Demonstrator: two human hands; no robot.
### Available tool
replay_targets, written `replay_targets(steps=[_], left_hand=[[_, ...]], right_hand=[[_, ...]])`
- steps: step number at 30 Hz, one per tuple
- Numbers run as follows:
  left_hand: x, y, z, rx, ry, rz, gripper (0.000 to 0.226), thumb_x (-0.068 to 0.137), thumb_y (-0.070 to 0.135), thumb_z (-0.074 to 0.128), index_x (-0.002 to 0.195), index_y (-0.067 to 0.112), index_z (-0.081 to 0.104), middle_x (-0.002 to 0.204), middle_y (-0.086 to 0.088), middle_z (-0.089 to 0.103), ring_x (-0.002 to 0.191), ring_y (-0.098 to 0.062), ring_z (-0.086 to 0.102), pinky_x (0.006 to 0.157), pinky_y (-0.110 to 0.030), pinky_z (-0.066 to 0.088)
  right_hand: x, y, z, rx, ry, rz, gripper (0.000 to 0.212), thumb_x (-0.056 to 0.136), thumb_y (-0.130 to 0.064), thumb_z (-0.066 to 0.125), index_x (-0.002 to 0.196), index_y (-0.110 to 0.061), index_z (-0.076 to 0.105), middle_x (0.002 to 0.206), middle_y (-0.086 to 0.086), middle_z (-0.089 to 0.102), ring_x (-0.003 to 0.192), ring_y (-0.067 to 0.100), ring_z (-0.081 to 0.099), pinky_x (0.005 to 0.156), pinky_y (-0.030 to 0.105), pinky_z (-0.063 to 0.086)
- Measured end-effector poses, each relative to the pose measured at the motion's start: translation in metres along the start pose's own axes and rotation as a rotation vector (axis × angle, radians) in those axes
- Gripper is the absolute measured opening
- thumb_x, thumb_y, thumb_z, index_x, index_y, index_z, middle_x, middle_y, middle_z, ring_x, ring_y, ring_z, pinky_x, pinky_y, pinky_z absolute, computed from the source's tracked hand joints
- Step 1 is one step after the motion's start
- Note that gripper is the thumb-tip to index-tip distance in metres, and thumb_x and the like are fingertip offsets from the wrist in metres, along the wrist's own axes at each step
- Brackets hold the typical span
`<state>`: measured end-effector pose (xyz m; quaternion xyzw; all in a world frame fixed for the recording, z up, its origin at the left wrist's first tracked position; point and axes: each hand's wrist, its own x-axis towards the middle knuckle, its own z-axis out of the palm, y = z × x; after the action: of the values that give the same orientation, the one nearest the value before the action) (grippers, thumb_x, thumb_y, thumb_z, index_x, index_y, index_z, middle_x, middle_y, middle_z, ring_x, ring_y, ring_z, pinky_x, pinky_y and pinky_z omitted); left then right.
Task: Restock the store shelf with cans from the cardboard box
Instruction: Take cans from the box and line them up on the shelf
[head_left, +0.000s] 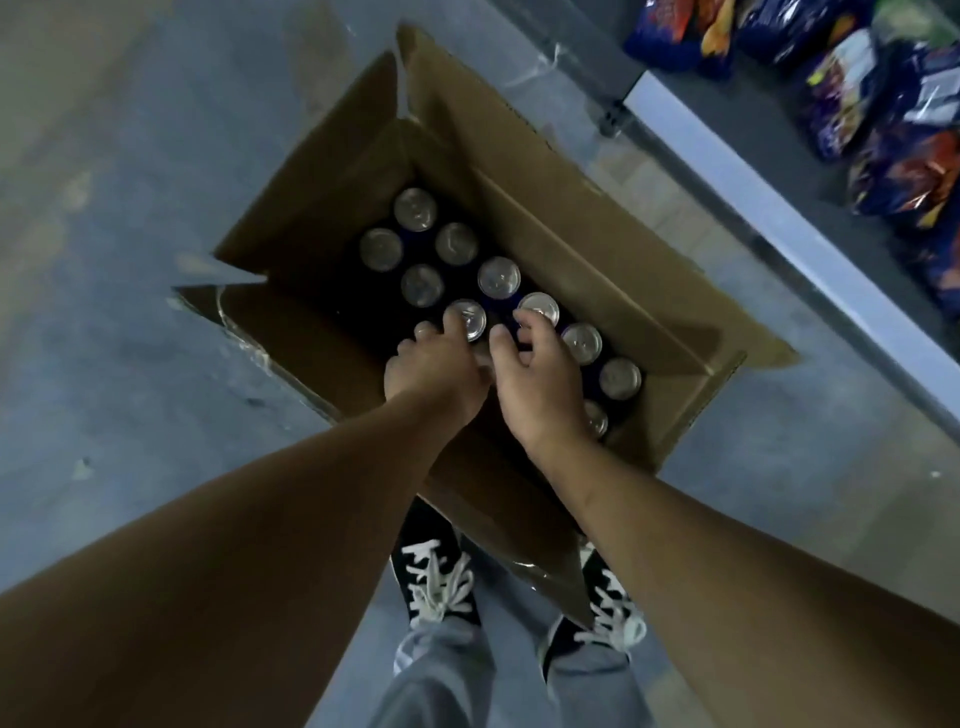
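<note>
An open cardboard box stands on the floor in front of my feet, flaps spread. Inside stand several dark blue cans with silver tops, upright in two rows. My left hand reaches into the box, its fingers curled over the top of one can. Right beside it, my right hand has its fingers wrapped around the rim of another can. Both cans still stand among the others. The store shelf runs along the upper right.
Colourful snack bags fill the shelf at the upper right. Bare grey concrete floor lies to the left of the box. My black sneakers with white laces stand just behind the box.
</note>
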<state>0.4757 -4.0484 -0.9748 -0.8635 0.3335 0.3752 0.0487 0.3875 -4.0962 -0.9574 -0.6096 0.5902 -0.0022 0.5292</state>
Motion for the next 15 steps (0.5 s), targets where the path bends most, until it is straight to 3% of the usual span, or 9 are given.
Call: replay_targets(steps=[6,10,12,15], left_hand=[[0.042,0.011,0.023,0.063,0.001,-0.02,0.077,0.1,0.041,0.049,0.158,0.025,0.002,0.151,-0.021,0.037,0.123,-0.037,0.055,0.084,-0.042,0.048],[0.065,0.014,0.035,0.111,0.025,-0.014,0.07,0.097,0.031,0.054,0.154,0.021,0.016,0.141,-0.022,0.045,0.116,-0.038,0.058,0.076,-0.043,0.049],[0.073,0.014,0.04,0.124,0.04,-0.008,0.067,0.095,0.028,0.057,0.151,0.019,0.022,0.14,-0.021,0.045,0.115,-0.037,0.058,0.068,-0.041,0.045],[0.076,0.015,0.043,0.117,0.047,-0.019,0.057,0.098,0.028,0.053,0.146,0.015,0.027,0.135,-0.025,0.047,0.113,-0.039,0.059,0.069,-0.041,0.043]], right_hand=[[0.024,0.027,0.007,0.113,0.059,0.107,0.046,0.098,-0.047,0.049,0.141,-0.031,0.048,0.14,-0.004,0.052,0.122,0.016,0.054,0.096,0.033,0.045],[0.036,0.023,0.016,0.156,0.038,0.108,0.049,0.099,-0.047,0.048,0.145,-0.029,0.044,0.147,-0.003,0.047,0.129,0.015,0.049,0.089,0.026,0.035],[0.039,0.02,0.018,0.178,0.021,0.098,0.05,0.099,-0.047,0.047,0.146,-0.03,0.041,0.149,-0.001,0.045,0.131,0.016,0.048,0.091,0.027,0.036],[0.039,0.021,0.017,0.184,0.007,0.102,0.051,0.1,-0.047,0.047,0.147,-0.03,0.04,0.151,-0.002,0.042,0.131,0.016,0.047,0.092,0.027,0.037]])
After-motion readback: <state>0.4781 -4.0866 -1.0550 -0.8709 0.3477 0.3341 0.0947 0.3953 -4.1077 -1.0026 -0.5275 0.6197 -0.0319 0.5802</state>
